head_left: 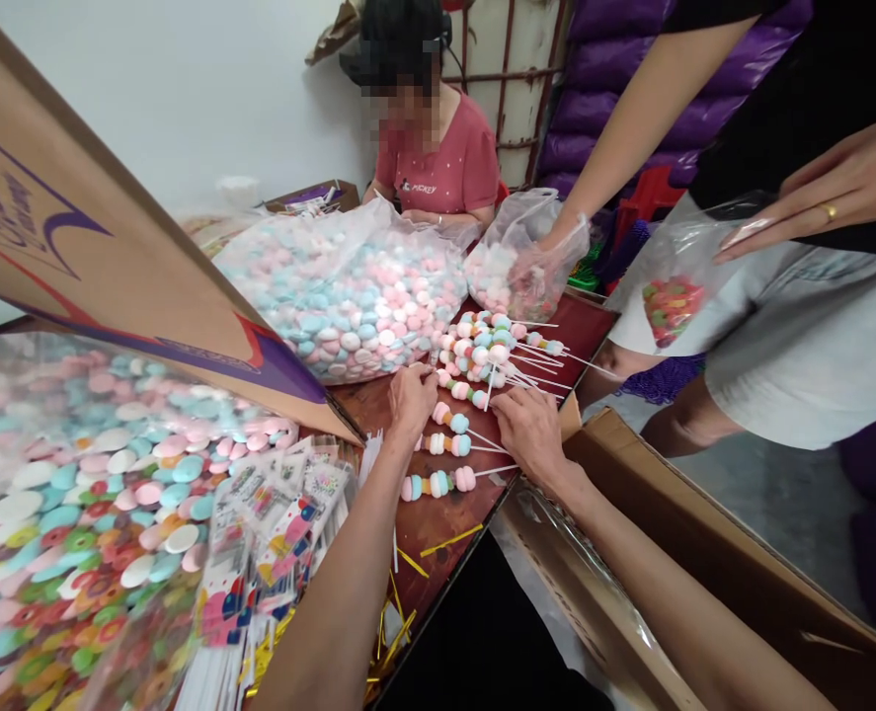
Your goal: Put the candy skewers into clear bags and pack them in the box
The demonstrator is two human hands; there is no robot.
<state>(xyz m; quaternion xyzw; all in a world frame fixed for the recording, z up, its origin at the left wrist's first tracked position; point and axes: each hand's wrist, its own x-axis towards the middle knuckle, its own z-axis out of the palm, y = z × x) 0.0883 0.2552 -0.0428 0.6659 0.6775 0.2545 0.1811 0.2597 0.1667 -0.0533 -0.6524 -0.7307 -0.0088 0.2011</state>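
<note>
Skewers of pink, white, blue and gummy-coloured candy on white sticks lie in a pile point(482, 346) on the dark red table. My left hand point(410, 400) is closed, its fingertips at the candy end of one candy skewer point(467, 392) at the pile's near edge. My right hand point(532, 430) curls its fingers at the stick end of that same skewer; the exact grip is partly hidden. Nearer to me, between my forearms, lie several separate skewers, the closest being a pink, blue and white candy skewer point(438, 483).
A large clear bag of candies point(349, 306) stands behind the pile. Loose candies point(112, 513), printed wrappers point(275, 523) and gold ties point(448, 541) lie left. A cardboard flap point(148, 247) slants across. Across sits a person point(438, 158); another person's hand point(537, 267) reaches into a bag.
</note>
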